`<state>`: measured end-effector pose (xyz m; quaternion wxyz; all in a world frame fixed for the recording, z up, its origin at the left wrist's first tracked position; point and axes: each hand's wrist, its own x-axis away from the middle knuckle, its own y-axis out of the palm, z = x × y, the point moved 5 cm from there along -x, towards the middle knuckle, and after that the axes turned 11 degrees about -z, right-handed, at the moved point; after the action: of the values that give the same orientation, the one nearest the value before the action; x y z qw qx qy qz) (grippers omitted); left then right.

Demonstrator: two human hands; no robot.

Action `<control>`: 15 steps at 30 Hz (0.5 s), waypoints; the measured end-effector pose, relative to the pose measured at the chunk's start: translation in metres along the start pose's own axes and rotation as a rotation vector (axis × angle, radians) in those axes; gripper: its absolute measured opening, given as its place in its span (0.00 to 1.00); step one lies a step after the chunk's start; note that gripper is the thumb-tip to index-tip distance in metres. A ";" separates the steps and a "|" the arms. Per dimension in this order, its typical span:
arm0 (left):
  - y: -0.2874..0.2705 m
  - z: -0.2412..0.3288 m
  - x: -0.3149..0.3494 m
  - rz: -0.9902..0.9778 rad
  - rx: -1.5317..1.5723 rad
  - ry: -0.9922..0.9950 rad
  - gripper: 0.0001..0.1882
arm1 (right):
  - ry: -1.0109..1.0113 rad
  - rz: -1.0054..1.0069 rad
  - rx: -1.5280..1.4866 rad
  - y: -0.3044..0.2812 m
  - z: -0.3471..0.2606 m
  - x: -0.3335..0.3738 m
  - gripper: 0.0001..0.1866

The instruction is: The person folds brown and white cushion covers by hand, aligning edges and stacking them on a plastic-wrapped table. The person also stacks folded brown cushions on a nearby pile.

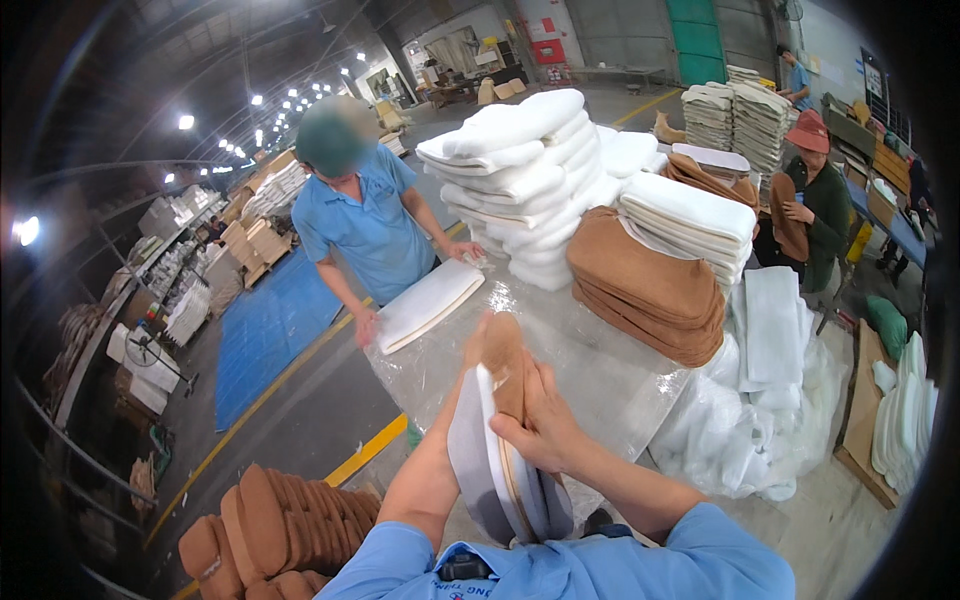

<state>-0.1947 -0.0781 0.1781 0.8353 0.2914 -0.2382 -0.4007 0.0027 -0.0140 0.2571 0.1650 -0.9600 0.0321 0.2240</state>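
Close to my body, a long cushion stands tilted between my arms, with grey fabric (470, 440) on its side, a white edge and a brown cover (505, 365) at its far end. My left hand (476, 350) is wrapped along the left of that brown end, its fingers mostly hidden behind it. My right hand (545, 415) grips the cushion from the right, thumb pressed on the cover's edge. Across the table a co-worker in a blue shirt (365, 205) has both hands on a flat white pad (432, 305).
The table (640, 400) is covered in clear plastic. Tall stacks of white pads (520, 170) and brown cushions (650, 285) stand on its far and right sides. Plastic-wrapped white material (750, 430) lies at right. Brown cushions (275, 520) are piled lower left. Another person (820, 210) stands at right.
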 end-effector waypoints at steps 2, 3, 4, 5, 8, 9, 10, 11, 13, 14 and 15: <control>0.009 -0.026 0.002 -0.213 0.167 -0.007 0.27 | 0.073 -0.134 -0.155 -0.006 0.015 0.007 0.42; 0.020 -0.042 0.002 -0.315 0.225 -0.008 0.26 | -0.048 -0.069 0.001 -0.016 0.012 0.008 0.39; 0.029 -0.053 0.007 -0.365 0.232 0.004 0.26 | -0.175 -0.008 0.145 -0.024 0.004 0.008 0.36; 0.046 -0.069 0.006 -0.429 0.234 0.005 0.26 | -0.285 0.055 0.311 -0.035 0.002 0.010 0.34; 0.083 -0.087 0.001 -0.525 0.168 0.041 0.25 | -0.554 -0.051 0.492 -0.055 0.013 -0.006 0.28; 0.084 -0.083 0.006 -0.510 0.110 0.064 0.24 | -0.583 -0.022 0.425 -0.058 0.010 -0.009 0.28; 0.085 -0.078 0.010 -0.485 0.060 0.089 0.24 | -0.589 -0.032 0.432 -0.060 0.010 -0.011 0.28; 0.087 -0.063 0.016 -0.502 -0.302 0.221 0.24 | -0.597 -0.042 0.439 -0.062 0.011 -0.014 0.28; 0.093 -0.025 0.046 -0.284 -1.571 0.781 0.23 | -0.534 -0.070 0.529 -0.066 0.012 -0.021 0.29; 0.084 -0.012 0.054 -0.128 -1.572 0.735 0.23 | -0.452 -0.083 0.622 -0.072 0.017 -0.024 0.29; 0.063 -0.005 0.059 0.081 -1.131 0.436 0.22 | -0.362 -0.083 0.727 -0.083 0.023 -0.026 0.29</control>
<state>-0.1247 -0.0920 0.2272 0.9048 -0.1315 0.1774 -0.3641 -0.0186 0.0715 0.2739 0.5054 -0.7848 0.0406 0.3565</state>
